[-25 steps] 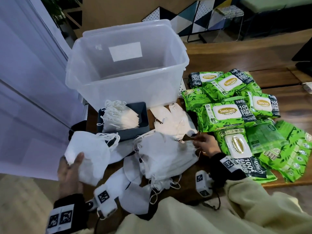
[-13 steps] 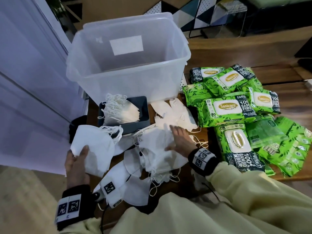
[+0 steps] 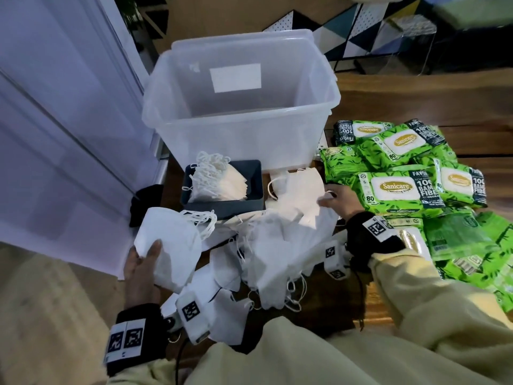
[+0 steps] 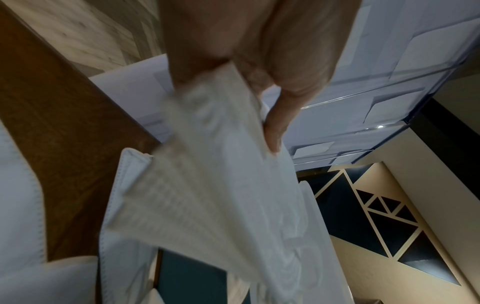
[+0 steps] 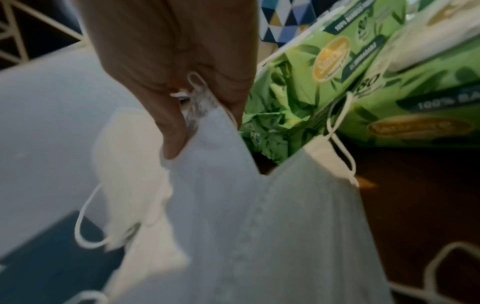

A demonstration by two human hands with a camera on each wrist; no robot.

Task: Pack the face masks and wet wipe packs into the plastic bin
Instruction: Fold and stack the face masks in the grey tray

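Observation:
A clear plastic bin (image 3: 330, 107) stands at the back of the wooden table, with nothing visible inside. My left hand (image 3: 141, 262) grips a stack of white face masks (image 3: 169, 243) off the table's left edge; the left wrist view shows thumb and fingers pinching that stack (image 4: 221, 185). My right hand (image 3: 337, 198) pinches the edge of white masks (image 3: 298, 190) in front of the bin, beside the wipes; the pinch shows in the right wrist view (image 5: 197, 115). More loose masks (image 3: 277, 254) lie heaped before me. Green wet wipe packs (image 3: 397, 190) are piled at the right.
A dark grey tray (image 3: 249, 209) holding several cream masks (image 3: 216, 182) sits against the bin's front. A pale wall panel (image 3: 55, 134) runs along the left. The floor (image 3: 41, 315) lies below the table's left edge. A wipe pack (image 5: 363, 61) lies close to my right hand.
My right hand moved from the middle mask heap up and right to the masks beside the wipe packs and pinched them. My left hand kept holding its mask stack.

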